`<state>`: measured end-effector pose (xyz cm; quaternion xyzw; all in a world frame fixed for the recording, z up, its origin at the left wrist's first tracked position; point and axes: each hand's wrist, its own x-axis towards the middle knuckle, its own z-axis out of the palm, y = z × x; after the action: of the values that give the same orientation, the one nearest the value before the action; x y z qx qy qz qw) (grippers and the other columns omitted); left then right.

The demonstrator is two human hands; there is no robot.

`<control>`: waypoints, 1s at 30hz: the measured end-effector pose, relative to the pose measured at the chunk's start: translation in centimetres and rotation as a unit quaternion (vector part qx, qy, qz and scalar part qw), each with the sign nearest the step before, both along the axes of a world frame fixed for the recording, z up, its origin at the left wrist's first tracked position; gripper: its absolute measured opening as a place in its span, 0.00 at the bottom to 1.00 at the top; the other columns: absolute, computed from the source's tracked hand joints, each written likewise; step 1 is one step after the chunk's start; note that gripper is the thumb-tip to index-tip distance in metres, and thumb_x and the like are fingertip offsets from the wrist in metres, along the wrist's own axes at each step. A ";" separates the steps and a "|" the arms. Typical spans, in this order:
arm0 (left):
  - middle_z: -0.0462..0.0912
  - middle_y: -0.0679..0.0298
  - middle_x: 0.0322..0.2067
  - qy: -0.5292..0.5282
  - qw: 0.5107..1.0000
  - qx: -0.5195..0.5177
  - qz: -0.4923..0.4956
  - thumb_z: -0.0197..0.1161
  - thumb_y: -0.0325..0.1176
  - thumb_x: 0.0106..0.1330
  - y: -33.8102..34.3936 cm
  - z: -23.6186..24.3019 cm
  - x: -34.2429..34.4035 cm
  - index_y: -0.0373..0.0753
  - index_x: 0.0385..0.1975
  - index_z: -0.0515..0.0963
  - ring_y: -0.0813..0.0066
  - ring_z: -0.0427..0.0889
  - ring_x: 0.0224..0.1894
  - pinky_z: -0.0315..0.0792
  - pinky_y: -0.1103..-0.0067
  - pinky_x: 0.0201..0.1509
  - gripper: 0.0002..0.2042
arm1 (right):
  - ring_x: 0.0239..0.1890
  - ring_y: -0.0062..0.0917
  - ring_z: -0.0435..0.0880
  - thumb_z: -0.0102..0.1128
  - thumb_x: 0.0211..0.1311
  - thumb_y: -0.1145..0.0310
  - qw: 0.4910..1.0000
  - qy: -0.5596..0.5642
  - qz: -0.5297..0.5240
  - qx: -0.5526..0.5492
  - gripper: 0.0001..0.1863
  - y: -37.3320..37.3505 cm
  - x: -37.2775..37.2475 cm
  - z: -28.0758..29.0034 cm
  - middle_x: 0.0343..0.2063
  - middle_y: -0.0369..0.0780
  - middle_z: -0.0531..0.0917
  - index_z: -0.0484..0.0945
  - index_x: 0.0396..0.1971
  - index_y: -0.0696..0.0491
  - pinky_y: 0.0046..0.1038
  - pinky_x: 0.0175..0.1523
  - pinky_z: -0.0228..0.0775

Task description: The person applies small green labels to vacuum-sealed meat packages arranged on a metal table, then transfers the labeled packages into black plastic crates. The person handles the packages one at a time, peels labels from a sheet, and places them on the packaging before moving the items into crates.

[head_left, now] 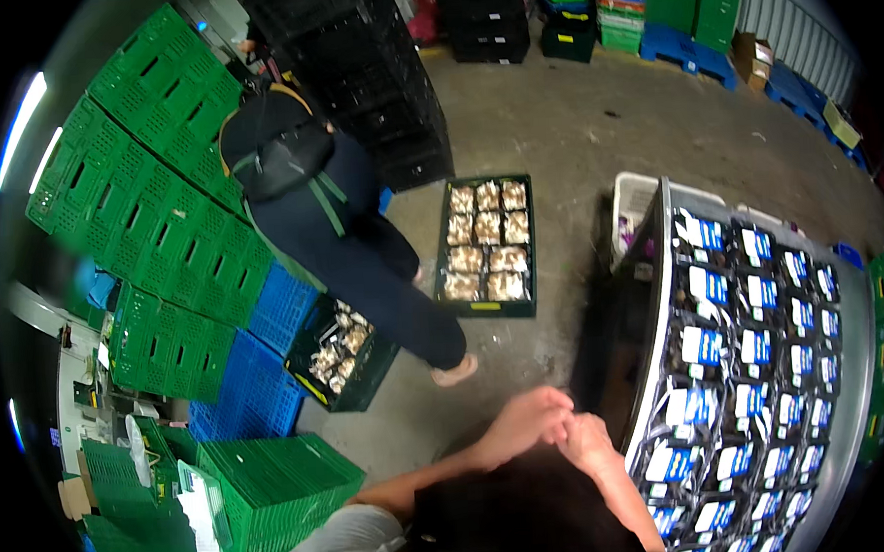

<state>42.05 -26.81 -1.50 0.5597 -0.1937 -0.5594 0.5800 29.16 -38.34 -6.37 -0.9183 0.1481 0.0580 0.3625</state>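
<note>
Black packs with white-and-blue labels (691, 406) lie in rows on the metal table (861, 396) to your right, near your right hand (591, 441) but apart from it. Your left hand (533, 416) meets the right one over the floor, fingers bent (whether either is closed on something small, I cannot tell), with a dark crate of pale brown packs (518, 310) farther ahead.
</note>
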 end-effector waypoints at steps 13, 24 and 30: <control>0.80 0.65 0.38 0.011 0.984 0.016 -0.178 0.54 0.33 0.70 -17.2 -2.0 5.2 0.38 0.45 0.73 0.81 0.79 0.34 0.71 0.84 0.35 0.09 | 0.26 0.38 0.84 0.58 0.61 0.65 0.945 -0.050 -0.291 0.140 0.13 -17.2 3.2 2.2 0.21 0.47 0.82 0.79 0.43 0.53 0.33 0.32 0.74; 0.82 0.61 0.36 -0.039 0.991 0.079 -0.100 0.55 0.30 0.69 -25.8 0.7 12.9 0.35 0.44 0.74 0.79 0.80 0.34 0.74 0.82 0.38 0.08 | 0.20 0.25 0.81 0.58 0.62 0.68 0.932 -0.067 -0.288 0.208 0.11 -28.7 12.3 5.6 0.16 0.40 0.79 0.78 0.44 0.53 0.26 0.29 0.71; 0.82 0.62 0.37 -0.015 0.993 0.070 -0.095 0.54 0.32 0.70 -29.7 0.3 18.3 0.36 0.44 0.73 0.79 0.80 0.36 0.73 0.81 0.40 0.09 | 0.24 0.38 0.81 0.57 0.61 0.67 0.953 -0.068 -0.213 0.206 0.12 -32.7 20.5 4.5 0.19 0.45 0.79 0.78 0.43 0.54 0.33 0.32 0.72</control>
<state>60.32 -56.53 -1.19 0.5860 -0.2155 -0.6157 0.4807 49.65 -71.06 -1.90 -0.7726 0.2998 -0.0538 0.5571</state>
